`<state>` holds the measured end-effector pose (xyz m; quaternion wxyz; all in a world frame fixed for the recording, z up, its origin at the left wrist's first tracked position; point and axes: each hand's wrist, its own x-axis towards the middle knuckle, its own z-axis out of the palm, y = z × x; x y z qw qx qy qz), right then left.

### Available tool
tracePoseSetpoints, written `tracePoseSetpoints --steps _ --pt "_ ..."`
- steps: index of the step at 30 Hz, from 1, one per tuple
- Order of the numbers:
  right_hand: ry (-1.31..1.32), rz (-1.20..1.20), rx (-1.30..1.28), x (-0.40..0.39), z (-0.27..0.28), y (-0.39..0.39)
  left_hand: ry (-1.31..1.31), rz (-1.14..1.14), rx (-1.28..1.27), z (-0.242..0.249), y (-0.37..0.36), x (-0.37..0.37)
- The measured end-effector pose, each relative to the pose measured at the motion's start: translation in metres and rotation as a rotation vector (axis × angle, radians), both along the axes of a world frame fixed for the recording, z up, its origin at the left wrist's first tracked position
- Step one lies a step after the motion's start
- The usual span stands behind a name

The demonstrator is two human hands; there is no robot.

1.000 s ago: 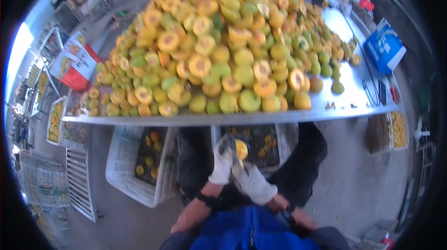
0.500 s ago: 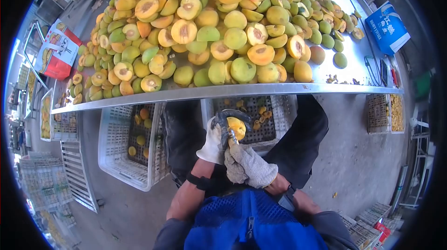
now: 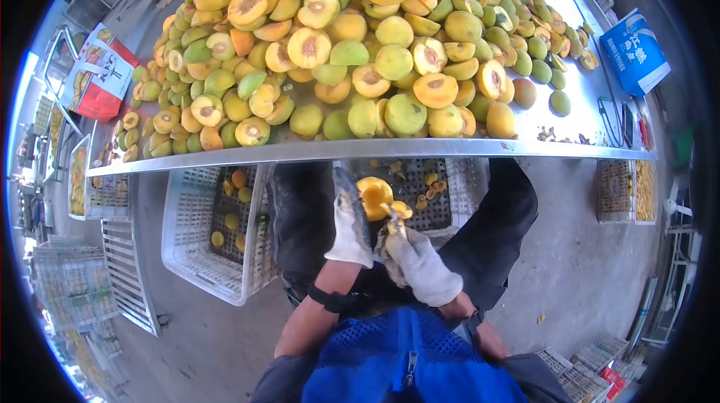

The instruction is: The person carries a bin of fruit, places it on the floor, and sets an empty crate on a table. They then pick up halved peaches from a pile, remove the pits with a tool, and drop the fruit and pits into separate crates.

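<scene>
My left hand (image 3: 351,223), in a white glove with a dark palm, is open, its fingers stretched out away from me. Beside its palm, above the crate under the table, is a hollowed yellow peach half (image 3: 375,197). My right hand (image 3: 421,266), in a greyish-white glove, is closed around a small hand tool (image 3: 396,226) with a metal shaft. A torn piece of peach flesh (image 3: 400,210) sits at the tool's tip. Both hands are below the metal table's front edge, close together between my knees.
A big heap of halved peaches (image 3: 360,65) covers much of the metal table (image 3: 375,149). Below it stand a white crate (image 3: 255,253) holding several fruits and a second crate (image 3: 469,185) between my legs. A blue box (image 3: 634,52) and a red-and-white bag (image 3: 101,73) flank the heap.
My left hand has opened and straightened from around the peach half, which now shows its hollow. My right hand has drawn slightly right with the tool, a flesh piece now at its tip.
</scene>
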<state>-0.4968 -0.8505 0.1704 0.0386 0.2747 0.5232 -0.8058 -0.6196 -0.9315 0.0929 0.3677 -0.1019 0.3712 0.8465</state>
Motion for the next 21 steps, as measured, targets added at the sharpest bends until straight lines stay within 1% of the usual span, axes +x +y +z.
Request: tracePoseSetpoints --steps 1,2,3,4,5,6,7,8,9,10,12,13,15,16,17,18,19,20,21 --pt "0.007 0.018 -0.084 0.003 0.010 0.005 -0.146 0.063 -0.116 0.036 0.003 -0.007" --pt "0.017 0.039 -0.166 0.006 0.016 0.011 -0.156 0.104 -0.151 0.055 0.003 -0.012" --pt "0.054 0.000 -0.376 0.008 0.009 0.017 -0.078 0.082 -0.138 0.053 -0.007 -0.017" --pt "-0.002 0.014 -0.503 0.007 0.006 0.029 0.001 0.059 -0.128 0.051 -0.021 -0.023" --pt "-0.037 -0.008 -0.209 0.004 -0.012 0.030 0.013 0.046 -0.179 0.059 -0.034 -0.028" --pt "-0.067 -0.036 0.088 -0.002 -0.047 0.031 0.142 0.082 -0.270 0.052 -0.056 -0.033" --pt "-0.144 -0.134 -0.098 0.000 -0.063 0.035 0.275 0.115 -0.357 0.036 -0.083 -0.041" --pt "-0.220 -0.256 -0.277 0.001 -0.078 0.040 0.500 0.133 -0.542 0.042 -0.102 -0.051" --pt "-0.223 -0.218 -0.258 0.001 -0.057 0.041 0.704 0.171 -0.757 0.049 -0.121 -0.060" --pt "-0.229 -0.178 -0.240 0.001 -0.048 0.041 0.992 0.196 -1.080 0.075 -0.135 -0.063" --pt "-0.221 -0.202 -0.129 0.001 -0.063 0.036 1.277 0.264 -1.824 0.113 -0.145 -0.072" --pt "-0.214 -0.220 -0.072 -0.001 -0.069 0.034 1.344 0.243 -1.749 0.121 -0.147 -0.080" --pt "-0.233 -0.221 -0.062 -0.005 -0.077 0.031 1.466 0.201 -1.592 0.135 -0.146 -0.096" --pt "-0.246 -0.218 -0.055 -0.006 -0.077 0.028 1.490 0.117 -1.467 0.144 -0.127 -0.103" --pt "-0.265 -0.176 0.031 -0.007 -0.073 0.025 1.429 0.011 -1.482 0.165 -0.097 -0.099" --pt "-0.232 -0.158 0.058 -0.007 -0.074 0.025 1.507 -0.086 -1.434 0.160 -0.081 -0.110" --pt "-0.200 -0.141 0.087 -0.004 -0.079 0.023 1.555 -0.242 -1.383 0.168 -0.059 -0.118" --pt "-0.167 -0.125 0.116 -0.001 -0.088 0.021 1.653 -0.400 -1.441 0.160 -0.042 -0.133" --pt "-0.180 -0.097 0.218 0.004 -0.108 0.022 1.732 -0.619 -1.467 0.153 -0.030 -0.150"
